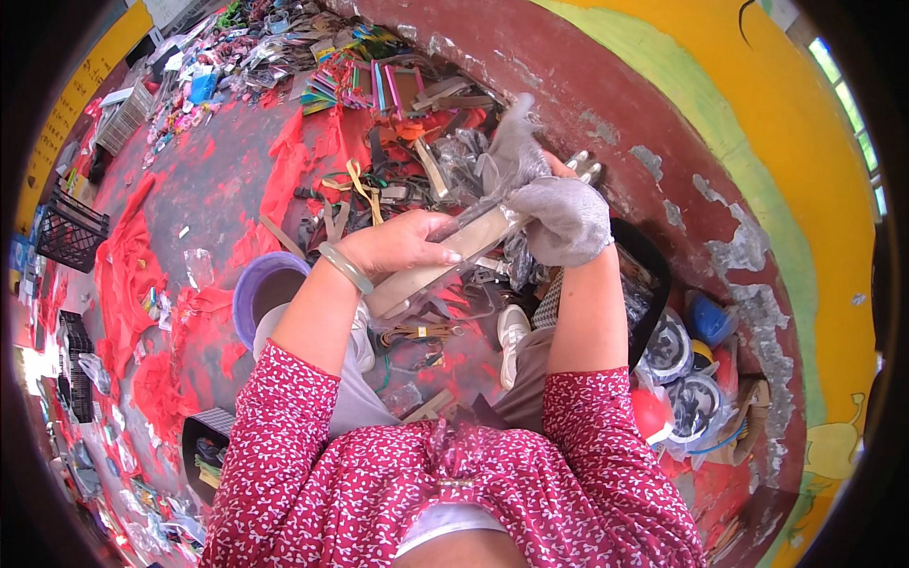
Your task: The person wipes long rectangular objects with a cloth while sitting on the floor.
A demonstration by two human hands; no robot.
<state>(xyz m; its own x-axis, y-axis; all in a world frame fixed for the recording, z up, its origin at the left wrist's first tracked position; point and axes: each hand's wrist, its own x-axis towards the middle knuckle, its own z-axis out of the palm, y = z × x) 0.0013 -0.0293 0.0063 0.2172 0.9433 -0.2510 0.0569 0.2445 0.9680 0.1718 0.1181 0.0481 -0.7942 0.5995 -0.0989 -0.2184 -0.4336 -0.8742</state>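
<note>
Red-stained concrete floor (218, 180) under me, littered all over. Far left: black plastic crate (66, 230), red fabric scraps (123, 275) spread beside it. Purple bucket (265, 284) sits just left of my left forearm. Left hand (402, 244), bare, jade-coloured bangle (346, 268) on the wrist, fingers curled tight around a beige strap (454, 254) in a clear plastic sleeve. Strap runs diagonally up to my right hand (566, 220), grey knit glove, clamped on the upper end and the bunched plastic (511, 151). Tangle of straps and buckles (398, 189) on the floor behind, partly hidden by both hands. Right: round reels (668, 348) against the peeling maroon wall (606, 104).
</note>
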